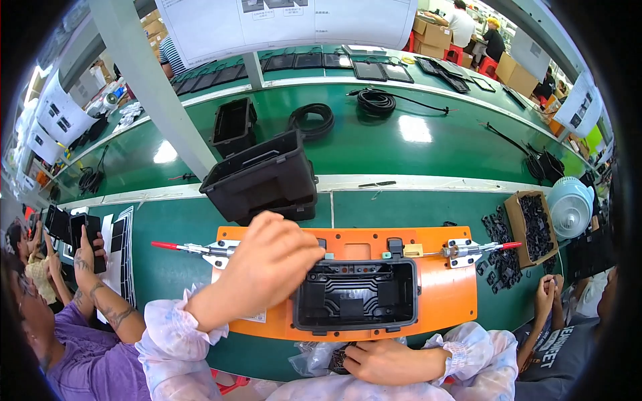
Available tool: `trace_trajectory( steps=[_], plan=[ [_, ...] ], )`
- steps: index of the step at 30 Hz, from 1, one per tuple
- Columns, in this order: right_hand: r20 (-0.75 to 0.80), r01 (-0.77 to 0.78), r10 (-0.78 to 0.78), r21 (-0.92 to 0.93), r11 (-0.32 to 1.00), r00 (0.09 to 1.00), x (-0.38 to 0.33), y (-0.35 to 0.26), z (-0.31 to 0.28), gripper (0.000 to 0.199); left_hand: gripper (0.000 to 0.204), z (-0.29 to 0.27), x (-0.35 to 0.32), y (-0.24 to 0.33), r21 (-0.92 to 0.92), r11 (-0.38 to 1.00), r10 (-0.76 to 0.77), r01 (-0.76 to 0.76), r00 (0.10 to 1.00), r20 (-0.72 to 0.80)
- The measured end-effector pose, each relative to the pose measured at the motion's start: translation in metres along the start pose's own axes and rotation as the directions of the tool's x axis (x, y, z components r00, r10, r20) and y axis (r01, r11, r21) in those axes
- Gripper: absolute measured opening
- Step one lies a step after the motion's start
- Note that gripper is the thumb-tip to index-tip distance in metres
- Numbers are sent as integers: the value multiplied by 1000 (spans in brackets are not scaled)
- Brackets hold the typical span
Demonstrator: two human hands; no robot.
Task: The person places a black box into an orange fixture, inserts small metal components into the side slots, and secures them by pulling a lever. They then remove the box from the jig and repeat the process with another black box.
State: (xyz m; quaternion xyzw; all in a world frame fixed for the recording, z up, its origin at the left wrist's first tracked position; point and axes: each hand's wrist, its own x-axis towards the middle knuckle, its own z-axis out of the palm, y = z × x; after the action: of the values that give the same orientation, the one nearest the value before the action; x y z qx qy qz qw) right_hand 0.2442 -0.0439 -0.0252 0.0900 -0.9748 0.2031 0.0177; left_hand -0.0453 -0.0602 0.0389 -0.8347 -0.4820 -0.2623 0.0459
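Observation:
A black open plastic housing [356, 294] sits in an orange fixture plate [441, 294] on the green bench. My left hand [267, 264] rests with bent fingers on the housing's upper left corner, fingertips at its rim. My right hand [382, 361] is low at the front edge, fingers closed on a clear plastic bag of small dark parts [319, 357]. Two red-handled toggle clamps, the left one [194, 248] and the right one [476, 249], flank the fixture.
Stacked black housings [262, 179] stand behind the fixture, another black housing [233, 123] farther back. Coiled black cables [311, 119] lie on the green belt. A cardboard box of black clips [531, 227] and a white fan [570, 206] are right. Seated persons work on both sides.

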Motion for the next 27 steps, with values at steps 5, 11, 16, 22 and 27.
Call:
trace_trajectory(
  steps=[5,11,16,22,27],
  plan=[
    [-9,16,-16,13,1000,1000,3,1,2,12,38,13,-16,19,158,987,14,-26,997,77],
    [-155,-54,154,513,857,976,-11,-11,-47,13,41,11,-6,20,200,979,21,-40,995,97],
    [-588,-421,429,161,893,686,-33,38,-103,21,40,17,-22,25,186,973,-144,135,989,33],
    [-571,-522,468,79,849,674,-39,71,-97,19,38,13,-16,36,164,972,-177,170,984,25],
    [-508,-555,415,-157,817,755,-30,62,-93,37,37,16,-25,33,159,967,-205,200,979,16]
  ],
)
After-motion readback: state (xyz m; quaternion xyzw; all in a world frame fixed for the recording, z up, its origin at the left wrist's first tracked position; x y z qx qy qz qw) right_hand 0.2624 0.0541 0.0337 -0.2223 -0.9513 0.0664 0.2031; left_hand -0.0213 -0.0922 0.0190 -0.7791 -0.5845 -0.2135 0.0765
